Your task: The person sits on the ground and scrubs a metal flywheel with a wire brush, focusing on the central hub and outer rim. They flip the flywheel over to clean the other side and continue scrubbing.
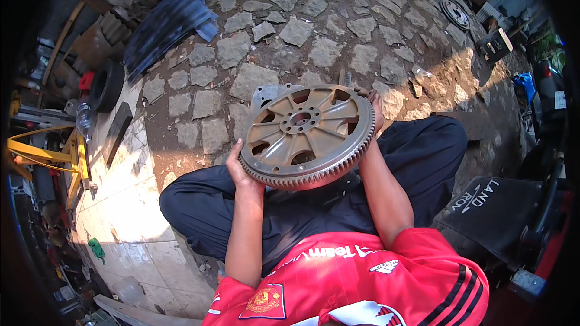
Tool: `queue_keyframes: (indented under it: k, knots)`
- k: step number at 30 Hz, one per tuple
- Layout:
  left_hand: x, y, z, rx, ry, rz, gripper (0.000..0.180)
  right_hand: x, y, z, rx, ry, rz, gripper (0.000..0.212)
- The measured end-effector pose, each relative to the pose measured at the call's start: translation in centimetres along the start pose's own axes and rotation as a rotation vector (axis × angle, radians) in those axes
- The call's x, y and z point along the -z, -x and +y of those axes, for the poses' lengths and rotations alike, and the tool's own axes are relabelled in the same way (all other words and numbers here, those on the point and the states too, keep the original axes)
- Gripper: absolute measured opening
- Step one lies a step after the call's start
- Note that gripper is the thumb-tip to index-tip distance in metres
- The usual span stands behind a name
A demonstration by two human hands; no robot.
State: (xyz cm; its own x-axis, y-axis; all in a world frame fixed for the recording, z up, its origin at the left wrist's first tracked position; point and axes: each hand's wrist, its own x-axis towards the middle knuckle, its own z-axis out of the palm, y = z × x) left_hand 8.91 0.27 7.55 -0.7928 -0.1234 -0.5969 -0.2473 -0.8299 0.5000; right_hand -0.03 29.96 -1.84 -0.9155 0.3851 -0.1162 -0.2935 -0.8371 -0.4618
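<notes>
A large round flywheel (314, 154) with a toothed rim is held tilted above my lap between my two hands. Spoke-like ribs, openings and a ring of bolt holes round its centre face up. My left hand (243, 172) grips its near left edge, thumb up along the teeth and the other fingers hidden beneath. My right hand (377, 113) is closed round the far right edge. Just beyond the flywheel, a grey metal plate with holes (264, 93) shows partly. A brush-like piece with bristles (345, 78) sticks up behind the rim.
Uneven paving stones (296, 32) cover the ground ahead. To the left are a corrugated sheet (169, 27), a tyre (107, 86), a plastic bottle (85, 122) and a yellow metal frame (75, 157) by pale tiles (127, 205). A black mud flap (498, 208) hangs at the right.
</notes>
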Motion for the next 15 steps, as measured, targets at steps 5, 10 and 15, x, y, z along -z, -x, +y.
queue_keyframes:
  k: [5,10,15]
  knots:
    - [0.8,-0.7,0.3,-0.021,-0.018,0.013,0.049,-0.5,0.6,0.0,-0.004,0.031,-0.019,0.03]
    - [-1.2,-1.0,0.7,-0.15,-0.015,0.083,0.055,-0.2,-0.2,-0.3,0.045,0.125,0.076,0.031]
    - [-2.0,-3.6,1.9,-0.6,-0.018,-0.125,0.079,-4.1,-0.2,-1.3,0.12,0.313,0.103,0.033]
